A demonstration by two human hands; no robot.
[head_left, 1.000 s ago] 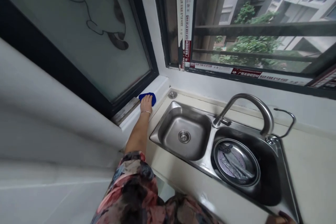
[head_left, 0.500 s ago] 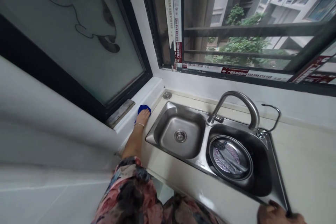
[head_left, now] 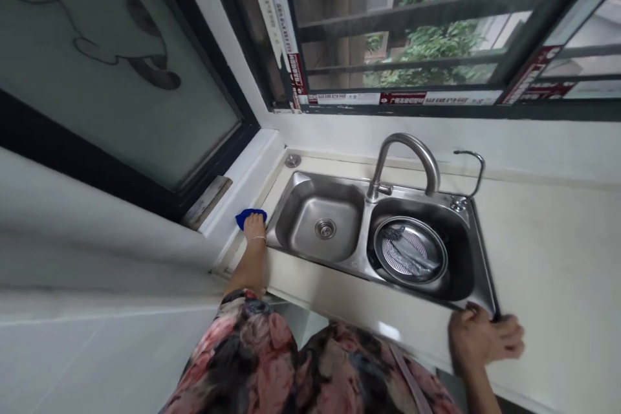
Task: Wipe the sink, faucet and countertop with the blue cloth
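While the left hand (head_left: 254,230) is grasping a crumpled, bright blue cloth (head_left: 248,216), its fingers are curling over the cloth and hiding most of it, so its shape and edges are hard to make out. The cloth is sitting at the left edge of the counter (head_left: 548,259), just beside the sink (head_left: 339,270) and against the white sill (head_left: 242,174). A thin bracelet (head_left: 259,239) is circling the left wrist, and a floral sleeve (head_left: 247,349) is cutting across the bottom of the view. The right hand (head_left: 482,336) is hovering, half-curled, at the sink's near right corner, and blur is hiding whether it is clenched or released. Red-and-white strips (head_left: 402,98) are lining the window frame, but their print is too small to read.
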